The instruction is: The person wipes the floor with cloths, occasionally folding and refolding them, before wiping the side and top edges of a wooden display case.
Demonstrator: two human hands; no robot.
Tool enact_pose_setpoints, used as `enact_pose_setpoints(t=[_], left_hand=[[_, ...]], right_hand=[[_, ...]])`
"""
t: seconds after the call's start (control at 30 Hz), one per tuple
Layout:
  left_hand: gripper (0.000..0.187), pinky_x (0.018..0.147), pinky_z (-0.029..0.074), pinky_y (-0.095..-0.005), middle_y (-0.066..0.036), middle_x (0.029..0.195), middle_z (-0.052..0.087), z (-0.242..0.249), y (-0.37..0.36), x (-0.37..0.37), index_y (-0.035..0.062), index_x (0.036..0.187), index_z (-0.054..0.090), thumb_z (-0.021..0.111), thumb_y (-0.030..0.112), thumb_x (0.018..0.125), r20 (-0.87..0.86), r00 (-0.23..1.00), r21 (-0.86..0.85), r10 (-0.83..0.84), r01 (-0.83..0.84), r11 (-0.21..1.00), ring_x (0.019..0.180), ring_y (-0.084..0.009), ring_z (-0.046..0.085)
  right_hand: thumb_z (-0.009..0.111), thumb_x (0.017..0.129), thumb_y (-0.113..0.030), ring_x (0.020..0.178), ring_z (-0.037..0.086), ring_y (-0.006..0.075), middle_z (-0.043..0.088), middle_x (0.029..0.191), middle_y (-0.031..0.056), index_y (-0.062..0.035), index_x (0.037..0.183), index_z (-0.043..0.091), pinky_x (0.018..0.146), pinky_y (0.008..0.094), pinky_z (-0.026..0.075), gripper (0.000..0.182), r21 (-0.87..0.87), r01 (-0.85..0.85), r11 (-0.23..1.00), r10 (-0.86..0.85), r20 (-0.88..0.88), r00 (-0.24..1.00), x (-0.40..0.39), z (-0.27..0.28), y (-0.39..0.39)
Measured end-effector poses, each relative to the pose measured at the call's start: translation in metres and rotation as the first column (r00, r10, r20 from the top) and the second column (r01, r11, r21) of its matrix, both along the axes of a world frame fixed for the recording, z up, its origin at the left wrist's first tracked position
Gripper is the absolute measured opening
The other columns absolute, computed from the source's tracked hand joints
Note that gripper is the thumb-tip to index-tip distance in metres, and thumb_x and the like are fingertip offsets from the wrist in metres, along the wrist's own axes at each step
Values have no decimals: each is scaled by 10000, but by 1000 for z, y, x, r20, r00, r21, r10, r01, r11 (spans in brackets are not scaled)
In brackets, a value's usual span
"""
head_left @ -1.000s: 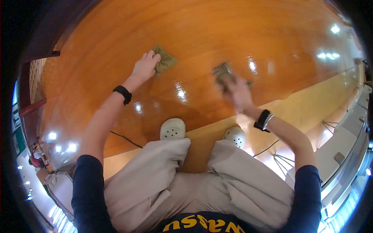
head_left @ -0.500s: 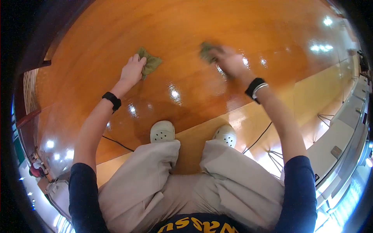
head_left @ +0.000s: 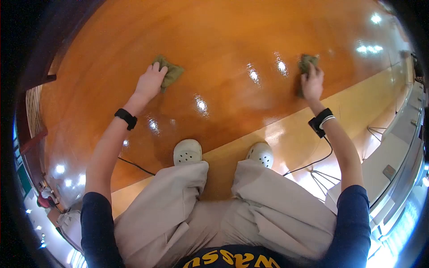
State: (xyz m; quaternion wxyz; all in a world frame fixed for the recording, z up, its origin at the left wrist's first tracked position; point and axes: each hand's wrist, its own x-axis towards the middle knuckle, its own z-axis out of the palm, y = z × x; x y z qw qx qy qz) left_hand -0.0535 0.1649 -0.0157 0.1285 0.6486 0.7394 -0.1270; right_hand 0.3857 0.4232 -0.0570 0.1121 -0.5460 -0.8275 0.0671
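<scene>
**Olive-green left cloth (head_left: 172, 75) and right cloth (head_left: 308, 61) held against a glossy orange-brown floor (head_left: 219, 58)**

The left cloth is gripped at its near edge by the bent fingers of the left hand (head_left: 150, 82), its far corners spread on the floor. The right cloth, bunched and darker, is clasped under the curled fingers of the right hand (head_left: 314, 84), near the border of a paler floor strip (head_left: 357, 100). The two hands are set well apart. A black wristband is worn on each wrist, and a white band is seen beside the right one. Two pale perforated clogs (head_left: 187, 151) are planted between the arms, near the border. Several light reflections are mirrored in the floor.
</scene>
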Motion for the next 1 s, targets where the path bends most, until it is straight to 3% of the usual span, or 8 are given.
enact_pose_setpoints(t=[0.13, 0.2, 0.23, 0.27, 0.47, 0.63, 0.77, 1.0], left_hand=[[392, 723, 515, -412, -146, 1029, 457, 1, 3, -1, 70, 1051, 455, 599, 0, 693, -4, 1000, 12, -22, 22, 1000, 977, -325, 505], [379, 721, 516, -412, -146, 1027, 460, 2, 8, 1, 68, 1037, 456, 599, -1, 692, 3, 1000, 29, -31, 31, 999, 973, -324, 508], [355, 719, 516, -408, -146, 1019, 466, 2, 10, 2, 60, 1014, 460, 599, -1, 692, -24, 999, -7, -25, 25, 1000, 968, -322, 512], [331, 718, 517, -404, -145, 1011, 471, 2, 12, 3, 53, 991, 464, 598, -1, 693, -51, 998, -43, -21, 19, 999, 963, -321, 517], [273, 706, 520, -387, -133, 982, 485, -12, 23, 12, 45, 932, 489, 606, -3, 689, -210, 978, -93, 3, -23, 995, 938, -310, 533], [331, 760, 497, -413, -165, 1053, 483, 4, 25, 16, 24, 994, 491, 580, -38, 682, -125, 991, -119, 42, -57, 991, 997, -347, 504], [373, 786, 485, -421, -175, 1081, 468, 7, 25, 16, 22, 1043, 489, 576, -38, 686, -105, 992, -129, 62, -76, 989, 1015, -363, 489], [359, 779, 489, -419, -165, 1080, 468, 1, 27, 16, 23, 1028, 489, 594, -12, 687, -130, 989, -137, 70, -88, 987, 1003, -359, 493]], right_hand=[[589, 743, -143, 1122, 446, 350, 408, 1270, 158, -151, 1244, 436, 861, 427, 469, 524, -253, -292, 922, 281, -79, 956, -76, 36, -83], [589, 725, -130, 1071, 486, 356, 431, 1240, 186, -111, 1253, 444, 843, 409, 486, 548, -202, -623, 755, 595, -185, 782, -96, 22, -120], [573, 738, -113, 1026, 505, 333, 447, 1209, 185, -95, 1237, 467, 806, 406, 497, 510, -420, -697, 581, 446, -552, 704, -104, 4, -142], [550, 763, -110, 992, 519, 292, 451, 1213, 165, -94, 1210, 494, 759, 400, 503, 451, -249, -818, 519, 798, -204, 568, -118, 19, -158], [530, 775, -136, 1050, 497, 236, 437, 1285, 89, -170, 1184, 515, 864, 348, 438, 411, -123, -984, 130, 962, -224, 155, -79, 16, -160], [543, 767, -129, 1090, 499, 299, 456, 1297, 102, -175, 1134, 558, 920, 413, 411, 370, -218, -847, 485, 863, -36, 503, 37, 20, -33], [501, 746, -31, 1173, 431, 328, 400, 1352, 113, -215, 1295, 436, 960, 432, 375, 583, -26, -343, 939, 341, 191, 921, 140, -2, 70], [501, 767, -89, 1178, 424, 368, 369, 1370, 148, -180, 1354, 353, 971, 447, 360, 612, -49, 308, 950, -295, 180, 939, 231, -45, 175]])
